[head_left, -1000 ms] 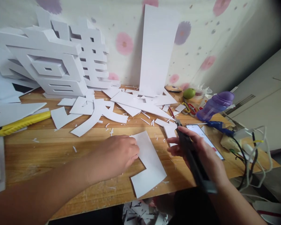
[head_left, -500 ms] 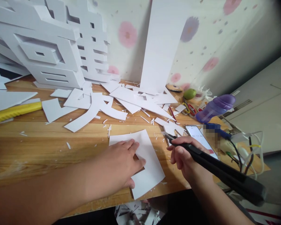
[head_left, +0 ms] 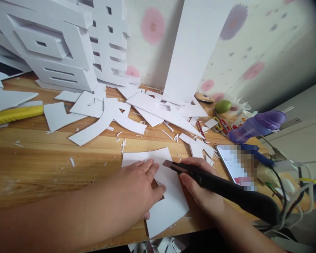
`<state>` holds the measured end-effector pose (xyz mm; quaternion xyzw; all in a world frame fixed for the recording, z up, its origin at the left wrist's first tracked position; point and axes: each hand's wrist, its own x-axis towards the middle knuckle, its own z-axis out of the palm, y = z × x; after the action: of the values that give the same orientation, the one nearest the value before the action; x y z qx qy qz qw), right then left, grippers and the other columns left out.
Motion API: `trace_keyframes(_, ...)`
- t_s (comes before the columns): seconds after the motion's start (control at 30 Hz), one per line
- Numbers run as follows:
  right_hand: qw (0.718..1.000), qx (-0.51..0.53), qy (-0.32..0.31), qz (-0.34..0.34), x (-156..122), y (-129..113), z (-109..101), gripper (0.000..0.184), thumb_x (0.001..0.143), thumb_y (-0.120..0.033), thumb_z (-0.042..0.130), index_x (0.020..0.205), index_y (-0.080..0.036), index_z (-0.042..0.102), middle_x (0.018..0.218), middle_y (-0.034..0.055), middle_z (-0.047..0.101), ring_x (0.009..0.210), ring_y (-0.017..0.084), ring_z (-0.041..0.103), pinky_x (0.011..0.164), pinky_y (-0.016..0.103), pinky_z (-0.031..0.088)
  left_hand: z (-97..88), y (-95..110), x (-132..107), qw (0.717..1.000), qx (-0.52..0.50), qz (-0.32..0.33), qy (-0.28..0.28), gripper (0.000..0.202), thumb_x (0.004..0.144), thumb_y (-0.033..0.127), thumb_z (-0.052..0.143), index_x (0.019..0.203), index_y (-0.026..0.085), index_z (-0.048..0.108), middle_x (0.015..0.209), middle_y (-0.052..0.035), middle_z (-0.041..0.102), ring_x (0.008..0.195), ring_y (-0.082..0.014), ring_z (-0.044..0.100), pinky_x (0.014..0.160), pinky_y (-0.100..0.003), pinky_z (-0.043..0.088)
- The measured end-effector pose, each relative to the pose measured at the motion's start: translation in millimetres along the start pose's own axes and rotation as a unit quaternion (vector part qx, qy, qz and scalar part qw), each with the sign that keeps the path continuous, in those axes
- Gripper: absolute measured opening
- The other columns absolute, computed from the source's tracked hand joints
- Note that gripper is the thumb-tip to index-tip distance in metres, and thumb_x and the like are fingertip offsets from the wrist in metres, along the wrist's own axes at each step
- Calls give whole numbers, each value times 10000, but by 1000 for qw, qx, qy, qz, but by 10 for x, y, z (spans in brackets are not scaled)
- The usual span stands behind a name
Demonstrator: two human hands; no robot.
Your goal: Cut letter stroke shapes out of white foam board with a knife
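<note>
A white sheet piece lies on the wooden table near its front edge. My left hand lies flat on the sheet's left part, fingers stretched out, pressing it down. My right hand is wrapped round a black utility knife. The knife's blade tip rests on the sheet just right of my left fingertips. The long black handle points back to the right over my wrist.
Many white offcuts litter the table's middle. Large white cut-out characters and a tall white board lean on the flowered wall. A yellow knife lies left. A phone, purple bottle, scissors, green fruit and cables crowd the right.
My right hand swung the knife down and left until its blade met the sheet. My left hand spread flat on the sheet. The view shifted closer and downward.
</note>
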<state>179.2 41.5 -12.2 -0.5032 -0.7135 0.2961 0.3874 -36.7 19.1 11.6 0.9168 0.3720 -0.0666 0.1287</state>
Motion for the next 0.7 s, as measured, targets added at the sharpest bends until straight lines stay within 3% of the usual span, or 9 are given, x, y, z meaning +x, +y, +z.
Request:
trace_keyframes(0.27,985,-99,16,-140,-30,35,119,228,778,-247,668,1003,-244,634,826,1,755,657,158,716,611,245,593,12,-32,20,1000,-10,1,-27,582,769,414,740,1292,200,600,1478,-266,394,1353,-458,375,1033,-609,385)
trace_keyframes(0.43,981,-107,-1,-162,-43,76,136,257,791,-228,665,1043,-244,616,877,-6,752,690,136,717,651,215,594,70,-35,5,999,18,15,23,605,771,486,717,1288,194,601,1444,-273,443,1319,-447,432,1032,-583,396)
trace_keyframes(0.7,980,-103,-12,-172,-38,97,143,252,801,-223,662,1049,-231,618,861,-7,735,689,124,704,652,200,587,9,-20,-1,999,29,20,15,577,786,477,710,1274,185,614,1421,-268,471,1311,-431,452,1036,-558,402)
